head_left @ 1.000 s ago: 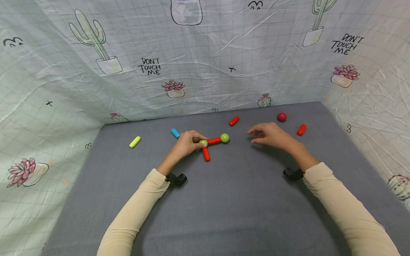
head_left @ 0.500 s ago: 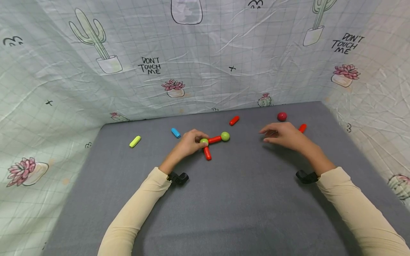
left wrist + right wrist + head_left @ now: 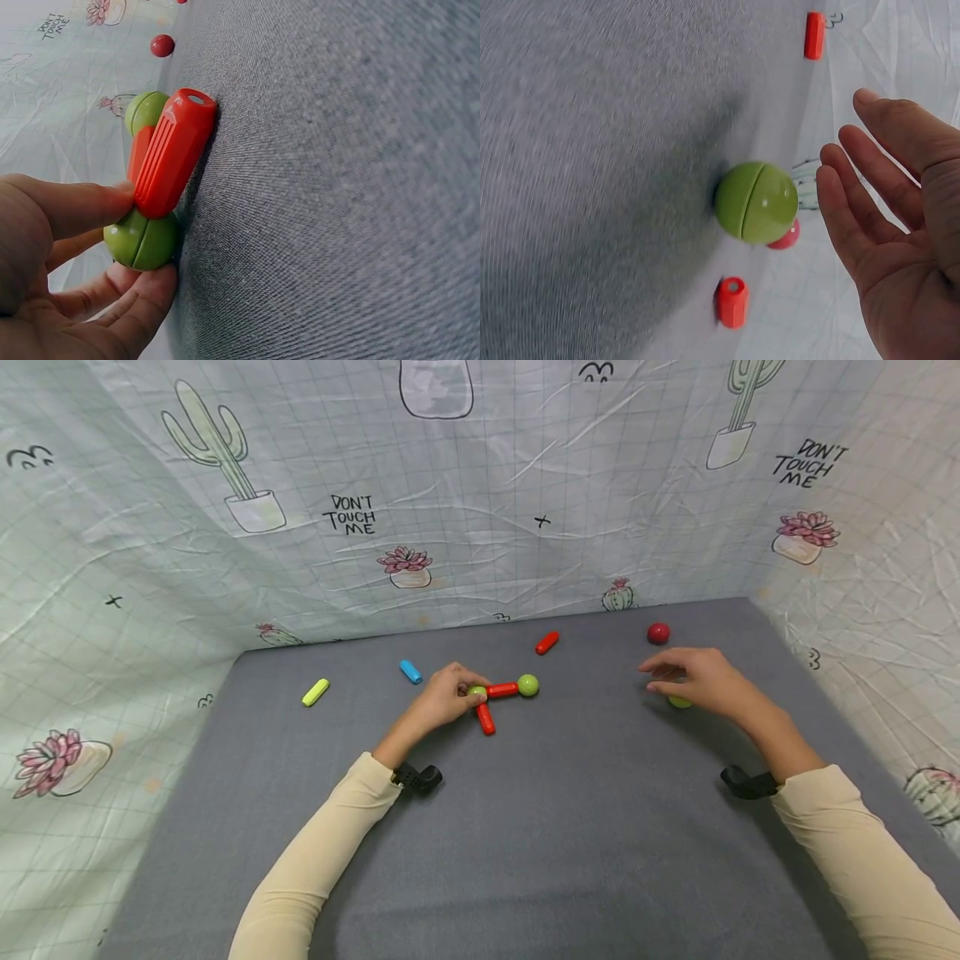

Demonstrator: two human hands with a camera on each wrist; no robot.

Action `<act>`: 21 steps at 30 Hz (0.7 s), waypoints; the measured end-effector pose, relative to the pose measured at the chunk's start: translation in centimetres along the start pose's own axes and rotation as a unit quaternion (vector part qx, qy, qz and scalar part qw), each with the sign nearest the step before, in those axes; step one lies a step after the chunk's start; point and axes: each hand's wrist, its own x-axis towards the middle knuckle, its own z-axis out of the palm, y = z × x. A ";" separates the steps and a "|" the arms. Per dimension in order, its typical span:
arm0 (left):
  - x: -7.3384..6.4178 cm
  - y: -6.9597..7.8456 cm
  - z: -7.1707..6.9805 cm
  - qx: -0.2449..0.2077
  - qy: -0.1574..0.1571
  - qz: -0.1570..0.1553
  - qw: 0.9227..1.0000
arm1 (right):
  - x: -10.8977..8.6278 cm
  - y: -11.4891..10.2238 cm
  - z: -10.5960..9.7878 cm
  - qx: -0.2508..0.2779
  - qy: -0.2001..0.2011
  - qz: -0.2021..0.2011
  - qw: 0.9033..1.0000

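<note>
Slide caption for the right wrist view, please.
Empty right hand near a green ball, a red ball and two red sticks beyond.

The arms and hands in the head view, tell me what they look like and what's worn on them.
The left sleeve and right sleeve are long, plain and cream-coloured, with soft creases. Past each cuff sits a black wrist device, one on the left, one on the right, jutting out in a rounded shape. The left hand and right hand wear no gloves.
</note>
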 end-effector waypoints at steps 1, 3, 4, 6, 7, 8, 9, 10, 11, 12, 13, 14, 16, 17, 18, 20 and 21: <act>0.0 0.0 0.0 0.000 0.000 0.001 1.000 | -0.1 0.1 -0.1 -0.001 0.002 -0.001 1.000; 0.0 0.0 0.0 0.001 0.000 0.003 1.000 | -0.4 0.5 -0.3 -0.005 0.007 -0.006 1.000; 0.0 0.0 0.0 0.002 0.000 0.004 1.000 | -0.4 0.6 -0.4 -0.010 0.011 -0.007 1.000; 0.0 0.0 0.0 0.001 0.000 0.003 1.000 | -0.6 1.1 -0.6 -0.018 0.018 -0.003 1.000; 0.0 0.0 0.0 0.001 0.000 0.003 1.000 | -0.7 1.3 -0.7 -0.022 0.021 -0.002 1.000; 0.0 0.0 0.0 0.002 0.000 0.002 1.000 | -0.8 1.6 -0.8 -0.027 0.023 -0.001 0.999; 0.0 0.0 0.0 0.002 0.000 0.001 1.000 | -1.0 1.9 -1.0 -0.032 0.025 0.001 0.999; 0.0 0.0 0.0 0.003 0.000 0.001 1.000 | -1.1 2.1 -1.1 -0.035 0.027 0.004 0.999; 0.0 0.0 0.0 0.003 0.000 0.001 1.000 | -1.2 2.4 -1.3 -0.038 0.028 0.010 0.999; 0.0 0.0 -0.1 0.004 -0.001 0.000 1.000 | -1.3 2.7 -1.4 -0.038 0.030 0.015 0.999; 0.0 0.1 -0.1 0.004 -0.001 0.000 1.000 | -1.4 3.0 -1.6 -0.041 0.031 0.020 0.998; 0.0 0.1 -0.1 0.005 -0.002 -0.001 1.000 | -1.5 3.3 -1.8 -0.044 0.033 0.027 0.998; 0.0 0.1 -0.1 0.007 -0.002 -0.003 1.000 | -1.7 4.1 -2.1 -0.048 0.039 0.034 0.997; 0.0 0.1 -0.1 0.008 -0.002 -0.004 1.000 | -1.7 4.5 -2.2 -0.050 0.043 0.038 0.997; 0.1 0.2 -0.1 0.008 -0.002 -0.005 1.000 | -1.8 4.9 -2.3 -0.055 0.048 0.036 0.997; 0.1 0.2 -0.1 0.010 -0.002 -0.006 1.000 | -1.8 5.7 -2.5 -0.060 0.051 0.034 0.996; 0.1 0.2 -0.1 0.010 -0.002 -0.007 1.000 | -1.8 6.1 -2.6 -0.061 0.050 0.034 0.996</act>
